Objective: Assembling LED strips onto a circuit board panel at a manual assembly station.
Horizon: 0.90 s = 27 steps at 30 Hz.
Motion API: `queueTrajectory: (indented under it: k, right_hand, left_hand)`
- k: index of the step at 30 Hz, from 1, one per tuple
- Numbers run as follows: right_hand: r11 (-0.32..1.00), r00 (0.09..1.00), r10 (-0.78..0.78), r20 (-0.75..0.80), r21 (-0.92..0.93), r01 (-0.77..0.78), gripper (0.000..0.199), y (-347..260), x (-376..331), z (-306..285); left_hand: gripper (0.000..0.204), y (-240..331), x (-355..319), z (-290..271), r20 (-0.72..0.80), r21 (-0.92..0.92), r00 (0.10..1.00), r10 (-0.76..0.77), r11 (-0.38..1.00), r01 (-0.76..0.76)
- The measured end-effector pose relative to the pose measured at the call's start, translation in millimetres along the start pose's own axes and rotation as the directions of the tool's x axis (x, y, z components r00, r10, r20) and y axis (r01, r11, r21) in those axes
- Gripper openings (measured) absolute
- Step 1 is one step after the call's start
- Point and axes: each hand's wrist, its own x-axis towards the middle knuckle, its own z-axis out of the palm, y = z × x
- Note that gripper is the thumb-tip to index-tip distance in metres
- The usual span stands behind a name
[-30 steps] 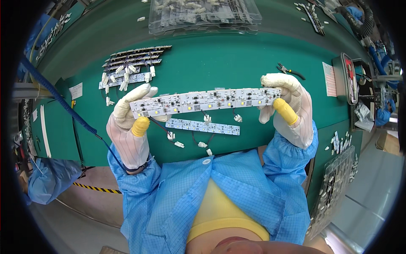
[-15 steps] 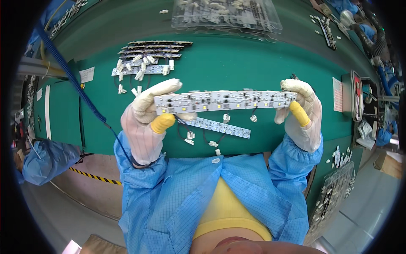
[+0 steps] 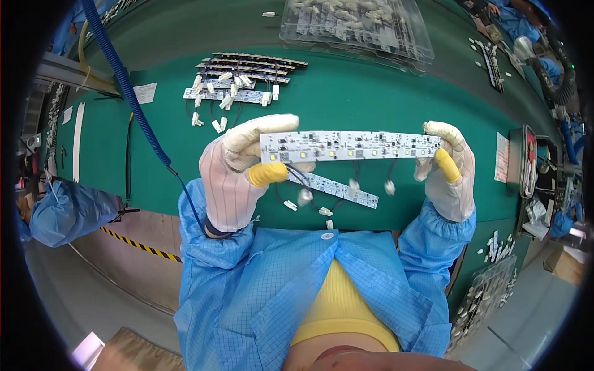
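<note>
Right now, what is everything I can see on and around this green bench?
held LED strip board: one, white, gripped at both ends above the bench
second strip board: one, white, on the mat below it
stack of strip boards: several, dark and white, far left
clear tray: one, top centre
coiled hose: one, blue, left
green mat: one
left hand: white glove
right hand: white glove
</note>
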Motion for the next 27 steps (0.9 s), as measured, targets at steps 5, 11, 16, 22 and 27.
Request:
queueTrajectory:
  k: [5,11,16,22,27]
  right_hand:
    - [0.998,0.998,-0.06,-0.002,0.021,0.06,0.069,-3.1,-3.5,-1.1]
    - [0.989,0.992,-0.021,0.121,0.146,0.003,0.058,-14.7,-13.8,3.6]
    - [0.998,0.968,0.0,0.251,0.068,-0.018,0.056,-27.1,-19.8,2.9]
    - [0.991,0.961,-0.098,0.259,0.116,0.069,0.053,-24.5,-20.8,-1.5]
    - [0.992,0.978,-0.09,0.191,0.103,0.071,0.048,-19.5,-18.0,-3.1]
  left_hand:
    - [0.052,-8.5,3.4,-2.2,-0.019,0.083,0.999,0.05,0.995,-0.049]
    - [0.051,-25.0,17.0,-16.1,-0.08,0.306,0.996,0.045,0.952,-0.019]
    - [0.052,-34.4,25.4,-18.1,-0.096,0.376,0.995,0.016,0.926,0.022]
    - [0.055,-38.2,25.1,-18.2,-0.09,0.381,0.996,-0.006,0.924,0.04]
    - [0.056,-39.9,21.9,-19.6,-0.094,0.314,0.989,0.118,0.946,-0.083]
